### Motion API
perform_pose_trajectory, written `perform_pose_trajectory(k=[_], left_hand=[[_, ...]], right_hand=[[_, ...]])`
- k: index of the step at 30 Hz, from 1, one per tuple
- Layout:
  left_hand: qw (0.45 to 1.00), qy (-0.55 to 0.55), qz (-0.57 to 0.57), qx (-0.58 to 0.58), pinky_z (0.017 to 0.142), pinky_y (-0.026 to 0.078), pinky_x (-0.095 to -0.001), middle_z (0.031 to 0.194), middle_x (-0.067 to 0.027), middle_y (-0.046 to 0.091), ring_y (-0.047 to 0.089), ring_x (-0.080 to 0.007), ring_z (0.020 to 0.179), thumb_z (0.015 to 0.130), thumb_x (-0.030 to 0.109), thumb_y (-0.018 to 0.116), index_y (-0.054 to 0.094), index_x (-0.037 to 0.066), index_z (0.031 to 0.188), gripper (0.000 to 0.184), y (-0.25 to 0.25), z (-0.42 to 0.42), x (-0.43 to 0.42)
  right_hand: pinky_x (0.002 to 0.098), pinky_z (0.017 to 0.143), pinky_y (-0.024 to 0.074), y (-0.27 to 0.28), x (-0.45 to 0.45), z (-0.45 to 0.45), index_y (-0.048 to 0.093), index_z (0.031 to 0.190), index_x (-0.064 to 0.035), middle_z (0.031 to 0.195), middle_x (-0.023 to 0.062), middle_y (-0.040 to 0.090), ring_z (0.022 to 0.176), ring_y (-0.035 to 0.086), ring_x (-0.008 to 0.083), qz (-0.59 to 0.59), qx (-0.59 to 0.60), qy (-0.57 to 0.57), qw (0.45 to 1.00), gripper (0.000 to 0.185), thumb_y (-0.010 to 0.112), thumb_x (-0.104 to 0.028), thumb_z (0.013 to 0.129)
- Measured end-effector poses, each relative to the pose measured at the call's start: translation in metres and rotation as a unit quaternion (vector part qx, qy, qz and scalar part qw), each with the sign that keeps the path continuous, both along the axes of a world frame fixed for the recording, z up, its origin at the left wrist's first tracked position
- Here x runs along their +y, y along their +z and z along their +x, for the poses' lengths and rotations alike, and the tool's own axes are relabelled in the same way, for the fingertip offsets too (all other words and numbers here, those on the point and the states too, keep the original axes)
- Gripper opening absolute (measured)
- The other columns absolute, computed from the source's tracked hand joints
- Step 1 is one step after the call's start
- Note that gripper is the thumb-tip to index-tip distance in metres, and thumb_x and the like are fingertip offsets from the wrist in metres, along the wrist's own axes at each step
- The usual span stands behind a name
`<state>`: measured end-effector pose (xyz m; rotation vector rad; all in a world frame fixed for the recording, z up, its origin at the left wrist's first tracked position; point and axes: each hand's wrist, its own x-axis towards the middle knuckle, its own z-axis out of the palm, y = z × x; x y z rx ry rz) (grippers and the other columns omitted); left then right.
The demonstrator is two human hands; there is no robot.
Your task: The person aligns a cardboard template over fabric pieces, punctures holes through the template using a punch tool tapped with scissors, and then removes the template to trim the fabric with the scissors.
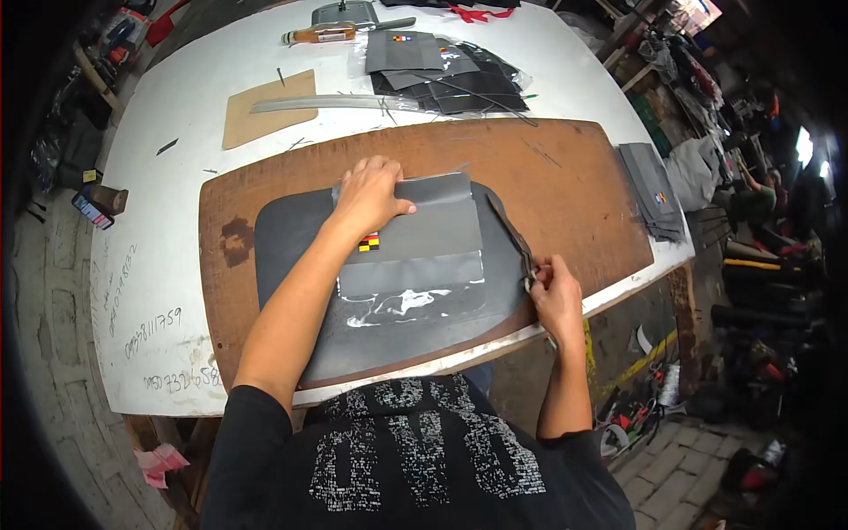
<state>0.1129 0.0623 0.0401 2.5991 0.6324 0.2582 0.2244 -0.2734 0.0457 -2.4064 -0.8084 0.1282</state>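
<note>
left grip (371, 194): spreading thumb from fingers, closing round nothing visible, pressing on the grey panel (433, 230), probably to stop it sliding.
right grip (556, 293): curling closed around the handle end of a dark tool (510, 225), apparently keeping it ready beside the panel.
grey panel: lying on a black mat (291, 238), white smear (411, 303) showing along its near side.
brown board (574, 177): supporting the mat, perhaps shielding the white surface (159, 291).
</note>
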Motion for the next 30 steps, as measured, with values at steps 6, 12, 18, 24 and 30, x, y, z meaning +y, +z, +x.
perform_pose_trajectory(k=[6,12,18,24,30], left_hand=[[0.987,-0.026,-0.140,-0.073,0.083,0.053,-0.0446,0.096,-0.0163,0.075,0.070,-0.0348,0.090,0.081,0.022,0.085,0.069,0.005,0.115,0.041,0.013,-0.026,0.018],[0.956,-0.045,-0.276,-0.092,0.080,0.052,-0.0351,0.093,-0.0115,0.074,0.066,-0.0225,0.083,0.089,0.015,0.077,0.071,0.001,0.109,0.025,0.045,-0.049,0.014],[0.952,-0.067,-0.234,-0.186,0.093,0.050,-0.0337,0.114,-0.0135,0.071,0.066,-0.0224,0.104,0.087,0.018,0.079,0.070,0.002,0.111,0.030,0.040,-0.053,0.011],[0.907,0.182,-0.201,-0.323,0.112,0.043,-0.0408,0.144,-0.0183,0.058,0.055,-0.0308,0.133,0.092,0.029,0.076,0.049,-0.001,0.148,0.068,0.007,-0.102,0.069],[0.734,0.100,-0.620,-0.259,0.098,0.054,-0.0400,0.139,-0.0189,0.061,0.065,-0.0262,0.118,0.100,0.044,0.066,0.042,0.000,0.153,0.073,0.013,-0.120,0.051]], right_hand=[[0.0279,0.048,0.0440,0.027,-0.027,-0.007,0.062,0.119,0.0062,0.066,0.0025,0.060,0.054,0.056,0.0114,-0.024,0.281,-0.039,0.959,0.056,0.091,-0.012,0.075],[0.0249,0.053,0.0450,0.008,-0.012,0.011,0.058,0.120,0.0003,0.075,0.0007,0.063,0.063,0.060,0.0094,0.187,0.422,-0.005,0.887,0.061,0.094,-0.015,0.074],[0.0186,0.066,0.0465,-0.007,0.108,-0.022,0.047,0.117,-0.0066,0.094,0.0025,0.065,0.080,0.061,0.0071,0.409,0.400,0.053,0.818,0.048,0.079,0.007,0.084],[0.0276,0.087,0.0536,0.014,0.150,-0.014,0.049,0.116,-0.0054,0.107,0.0073,0.067,0.097,0.067,0.0140,0.508,0.412,0.133,0.745,0.042,0.077,0.005,0.085],[0.0342,0.100,0.0516,0.027,0.165,-0.011,0.059,0.128,-0.0029,0.123,0.0090,0.068,0.109,0.067,0.0204,0.514,0.466,0.163,0.701,0.048,0.078,-0.012,0.085]])
